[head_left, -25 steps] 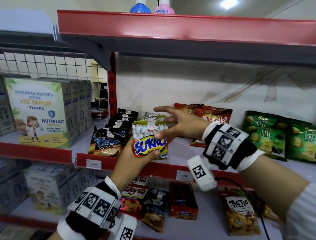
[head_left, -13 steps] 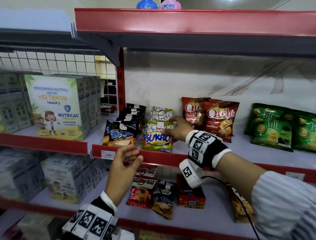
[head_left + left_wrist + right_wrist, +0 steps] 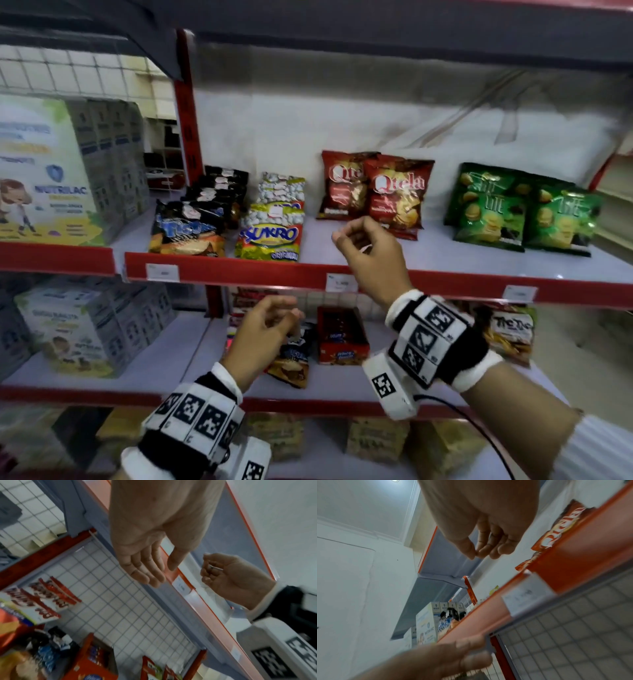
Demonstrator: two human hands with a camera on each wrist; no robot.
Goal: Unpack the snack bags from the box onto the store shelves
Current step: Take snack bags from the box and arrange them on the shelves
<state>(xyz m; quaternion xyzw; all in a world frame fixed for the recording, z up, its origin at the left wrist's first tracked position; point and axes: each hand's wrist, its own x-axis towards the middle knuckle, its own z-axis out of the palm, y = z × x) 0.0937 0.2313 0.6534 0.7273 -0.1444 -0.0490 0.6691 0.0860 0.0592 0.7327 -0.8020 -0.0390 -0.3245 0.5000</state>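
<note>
Red-edged shelf [image 3: 428, 279], Sukro bag [image 3: 270, 236] at front, Qtela bags [image 3: 397, 192], green bags [image 3: 496, 209] behind

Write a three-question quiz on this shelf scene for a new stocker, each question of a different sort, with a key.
1. True or false: the right hand is holding a snack bag.
2. Which bags stand right of the Sukro bag on the same shelf? A) Qtela bags B) bottles of juice C) cans of soup
3. Fill in: the left hand hangs in front of the ____ shelf, below the Sukro row.

Key
1. False; its fingers are loosely curled and hold nothing.
2. A; the red Qtela bags stand there, with green bags further right.
3. Lower.
</note>
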